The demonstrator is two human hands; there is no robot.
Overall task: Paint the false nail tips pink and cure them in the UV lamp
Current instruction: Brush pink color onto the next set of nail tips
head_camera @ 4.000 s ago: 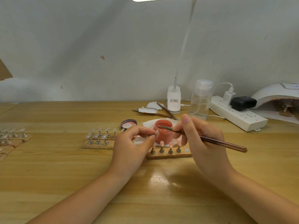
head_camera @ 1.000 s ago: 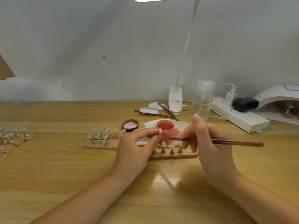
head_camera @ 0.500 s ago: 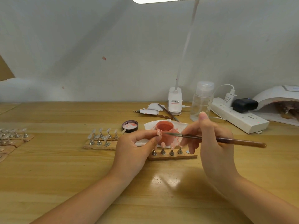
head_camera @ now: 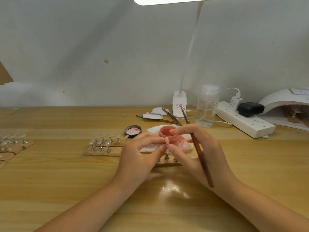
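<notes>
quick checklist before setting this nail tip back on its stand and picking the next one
1. Nail tip secure: ok, pinched between the left hand thumb and forefinger, with a right hand fingertip touching it.
2. Brush out of the way: ok, lodged between right hand fingers, bristle end pointing up and away from the tip.
3. Coat even and complete: cannot tell, tip too small.
4. Free spot on the near stand board: cannot tell, the hands cover most of it.
5. Pink gel jar open and close: ok, lid off beside it.
6. Unpainted tips available: ok, clear tips stand on the left board.
</notes>
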